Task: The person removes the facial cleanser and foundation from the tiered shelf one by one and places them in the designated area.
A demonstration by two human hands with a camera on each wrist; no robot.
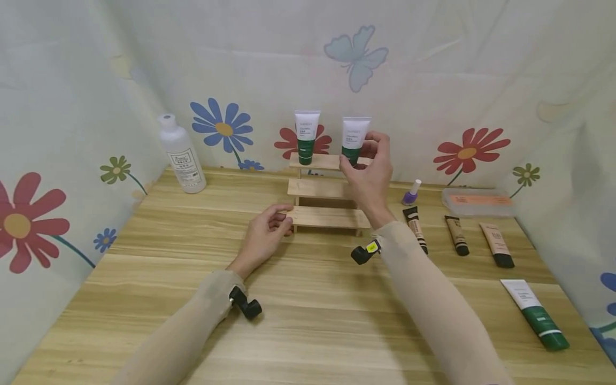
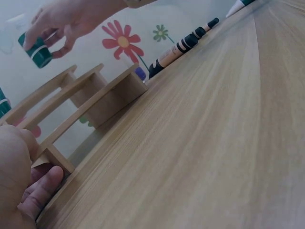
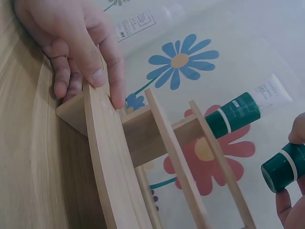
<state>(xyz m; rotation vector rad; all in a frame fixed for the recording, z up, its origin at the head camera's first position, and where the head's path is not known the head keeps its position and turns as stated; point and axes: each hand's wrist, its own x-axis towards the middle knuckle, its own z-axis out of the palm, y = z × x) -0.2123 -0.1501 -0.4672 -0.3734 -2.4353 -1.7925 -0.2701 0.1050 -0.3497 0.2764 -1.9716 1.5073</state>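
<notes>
A three-step wooden rack [image 1: 332,216] stands toward the back of the table. My left hand [image 1: 264,232] grips the left end of its lowest step, and in the right wrist view the thumb and fingers hold that step's end. With my right hand [image 1: 374,179] I pinch a white and green squeeze tube [image 1: 355,132] by its green lower part, upright with the cap down. In the left wrist view the tube's green cap [image 2: 40,57] hangs above the top step. A matching tube [image 1: 306,136] stands cap down on the top step's left end.
Right of the rack are a purple nail polish bottle [image 1: 410,193], a clear flat case [image 1: 477,202], several small beige and black tubes [image 1: 456,234] and a larger white and green tube [image 1: 534,313]. A white bottle [image 1: 183,155] stands back left, before a flowered curtain [image 1: 409,96].
</notes>
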